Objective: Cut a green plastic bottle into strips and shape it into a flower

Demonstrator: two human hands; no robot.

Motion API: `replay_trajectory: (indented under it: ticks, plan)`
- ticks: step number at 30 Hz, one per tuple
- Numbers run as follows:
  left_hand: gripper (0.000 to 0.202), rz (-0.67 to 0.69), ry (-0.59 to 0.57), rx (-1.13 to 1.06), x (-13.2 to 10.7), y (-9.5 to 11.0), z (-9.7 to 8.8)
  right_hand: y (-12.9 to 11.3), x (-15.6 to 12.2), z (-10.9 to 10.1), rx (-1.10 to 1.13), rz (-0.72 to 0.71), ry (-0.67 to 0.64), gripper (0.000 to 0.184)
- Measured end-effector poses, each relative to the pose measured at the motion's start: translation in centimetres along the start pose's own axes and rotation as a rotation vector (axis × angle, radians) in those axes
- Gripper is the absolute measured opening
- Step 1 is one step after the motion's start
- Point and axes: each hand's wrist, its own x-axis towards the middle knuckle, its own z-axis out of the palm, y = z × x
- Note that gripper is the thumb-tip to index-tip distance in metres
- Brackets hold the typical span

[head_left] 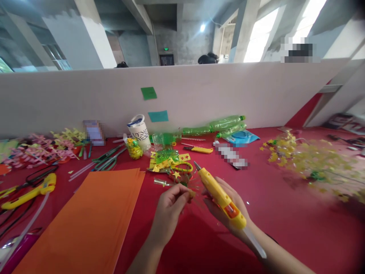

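My right hand (225, 207) grips a yellow glue gun (219, 194) whose metal nozzle points up and left, toward a cluster of green plastic pieces and yellow stars (168, 161). My left hand (169, 209) is closed in a pinch on a small yellowish piece (191, 193) beside the gun's barrel; what that piece is I cannot make out. Both hands hover over the red tabletop (285, 213), close together.
A stack of orange paper sheets (94, 217) lies at the left. A second yellow glue gun (31, 192), scissors (108, 159), a paper cup (139, 133), green plastic bottles (216, 125), a yellow utility knife (199, 149) and a star-covered branch (310, 160) surround the hands. A white partition (199, 95) stands behind.
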Motion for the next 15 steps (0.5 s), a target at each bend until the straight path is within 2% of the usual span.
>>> replay_trajectory:
  ticks: [5, 10, 13, 15]
  plan:
    - [0.019, -0.112, -0.098, -0.069, -0.10, -0.23, 0.44, 0.32, -0.49, 0.56, 0.116, -0.049, -0.050, 0.019]
    - [0.017, -0.130, -0.130, -0.062, -0.06, -0.70, 0.43, 0.64, -0.95, 0.69, 0.160, -0.077, -0.063, 0.012]
    - [0.018, -0.025, -0.103, 0.065, 0.04, -0.72, 0.08, 0.63, -0.92, 0.44, 0.148, -0.081, -0.057, 0.011]
    - [0.018, 0.145, 0.022, 0.248, 0.18, -0.70, -0.33, 0.69, -0.71, 0.24, 0.089, -0.067, -0.019, 0.014]
